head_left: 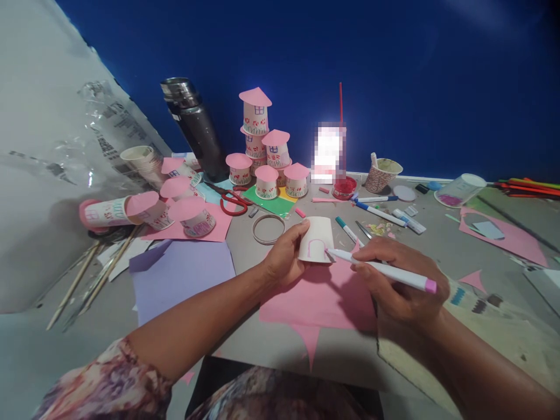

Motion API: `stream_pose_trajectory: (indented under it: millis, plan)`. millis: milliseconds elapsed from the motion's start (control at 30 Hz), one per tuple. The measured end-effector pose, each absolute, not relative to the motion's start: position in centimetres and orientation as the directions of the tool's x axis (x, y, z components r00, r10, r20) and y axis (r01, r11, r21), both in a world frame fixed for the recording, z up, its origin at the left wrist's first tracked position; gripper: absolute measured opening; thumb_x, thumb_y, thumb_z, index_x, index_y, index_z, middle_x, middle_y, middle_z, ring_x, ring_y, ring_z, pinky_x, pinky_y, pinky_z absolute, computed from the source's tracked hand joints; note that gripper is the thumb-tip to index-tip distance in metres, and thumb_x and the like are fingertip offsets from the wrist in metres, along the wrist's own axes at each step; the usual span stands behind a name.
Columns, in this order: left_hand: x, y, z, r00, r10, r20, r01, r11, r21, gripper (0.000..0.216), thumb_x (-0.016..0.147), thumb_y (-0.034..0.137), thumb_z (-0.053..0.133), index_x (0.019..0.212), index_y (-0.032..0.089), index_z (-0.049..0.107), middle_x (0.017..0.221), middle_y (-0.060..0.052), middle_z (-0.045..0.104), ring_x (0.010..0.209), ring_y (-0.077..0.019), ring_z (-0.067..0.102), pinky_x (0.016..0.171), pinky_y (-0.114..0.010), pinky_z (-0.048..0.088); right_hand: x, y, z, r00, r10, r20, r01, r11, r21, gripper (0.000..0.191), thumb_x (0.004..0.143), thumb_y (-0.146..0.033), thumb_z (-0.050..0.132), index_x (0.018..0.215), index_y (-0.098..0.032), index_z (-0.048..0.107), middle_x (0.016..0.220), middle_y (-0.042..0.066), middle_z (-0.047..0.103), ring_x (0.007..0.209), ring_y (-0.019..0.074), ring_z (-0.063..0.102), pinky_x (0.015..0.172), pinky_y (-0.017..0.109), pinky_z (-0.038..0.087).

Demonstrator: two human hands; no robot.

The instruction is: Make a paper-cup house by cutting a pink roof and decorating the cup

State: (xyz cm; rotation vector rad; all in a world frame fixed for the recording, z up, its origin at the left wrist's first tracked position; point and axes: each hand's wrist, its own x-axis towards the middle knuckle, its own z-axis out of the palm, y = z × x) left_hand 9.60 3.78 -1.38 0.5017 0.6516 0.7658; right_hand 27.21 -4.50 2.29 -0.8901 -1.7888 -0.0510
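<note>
My left hand (286,254) grips a small white paper cup (315,238) turned upside down, with a pink arch outline drawn on its side. My right hand (396,280) holds a white marker with a pink end (385,272), its tip touching the cup's side near the arch. Both hands hover over a cut sheet of pink paper (319,303) on the grey table (262,344).
A stack of decorated cups with pink cone roofs (265,149) stands at the back beside a dark flask (196,128). Red scissors (234,201), a tape ring (268,228), loose markers (378,213), lilac paper (184,274), more roofed cups (175,207) and wooden sticks (87,274) lie around.
</note>
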Motion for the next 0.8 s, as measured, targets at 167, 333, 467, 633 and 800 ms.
stream_pose_trajectory:
  millis: [167, 333, 467, 633, 800]
  plan:
    - [9.71, 3.76, -1.27, 0.537, 0.765, -0.355, -0.474, 0.622, 0.623, 0.033, 0.096, 0.038, 0.065, 0.112, 0.011, 0.071, 0.088, -0.012, 0.075, 0.076, -0.0242, 0.071, 0.074, -0.038, 0.06, 27.23, -4.51, 2.45, -0.166, 0.566, 0.808, 0.55, 0.733, -0.4, 0.015, 0.088, -0.008, 0.066, 0.091, -0.02, 0.074, 0.071, 0.004, 0.076, 0.055, 0.0183, 0.068, 0.053, 0.031, 0.053]
    - [9.88, 3.59, -1.31, 0.52, 0.785, -0.335, -0.489, 0.596, 0.637, 0.027, 0.092, 0.036, 0.071, 0.106, 0.013, 0.071, 0.09, -0.01, 0.074, 0.08, -0.0223, 0.071, 0.077, -0.035, 0.059, 27.16, -4.62, 2.28, -0.166, 0.549, 0.82, 0.585, 0.724, -0.366, 0.019, 0.088, -0.008, 0.067, 0.099, -0.022, 0.074, 0.078, 0.004, 0.08, 0.062, 0.0211, 0.074, 0.058, 0.032, 0.058]
    - [9.99, 3.28, -1.61, 0.522, 0.808, -0.273, -0.464, 0.538, 0.704, 0.03, 0.086, 0.041, 0.08, 0.098, 0.016, 0.069, 0.084, -0.006, 0.07, 0.076, -0.0201, 0.068, 0.073, -0.031, 0.055, 27.03, -4.57, 2.32, -0.187, 0.517, 0.835, 0.607, 0.729, -0.316, 0.022, 0.09, -0.008, 0.067, 0.105, -0.023, 0.074, 0.077, 0.004, 0.08, 0.062, 0.0214, 0.075, 0.06, 0.033, 0.059]
    - [10.05, 3.09, -1.5, 0.53, 0.822, -0.209, -0.441, 0.478, 0.76, 0.037, 0.081, 0.045, 0.085, 0.097, 0.016, 0.068, 0.084, -0.003, 0.068, 0.076, -0.0177, 0.065, 0.072, -0.028, 0.051, 26.88, -4.48, 2.58, -0.233, 0.515, 0.825, 0.59, 0.749, -0.301, 0.021, 0.091, -0.007, 0.066, 0.105, -0.021, 0.072, 0.077, 0.004, 0.08, 0.062, 0.0204, 0.074, 0.061, 0.033, 0.059]
    - [10.1, 3.09, -1.48, 0.523, 0.829, -0.197, -0.435, 0.458, 0.775, 0.037, 0.081, 0.046, 0.084, 0.095, 0.016, 0.067, 0.081, -0.002, 0.065, 0.074, -0.0164, 0.061, 0.071, -0.027, 0.047, 26.88, -4.44, 2.64, -0.276, 0.52, 0.809, 0.577, 0.762, -0.293, 0.015, 0.093, -0.009, 0.066, 0.103, -0.019, 0.071, 0.077, 0.005, 0.079, 0.063, 0.019, 0.073, 0.06, 0.032, 0.058]
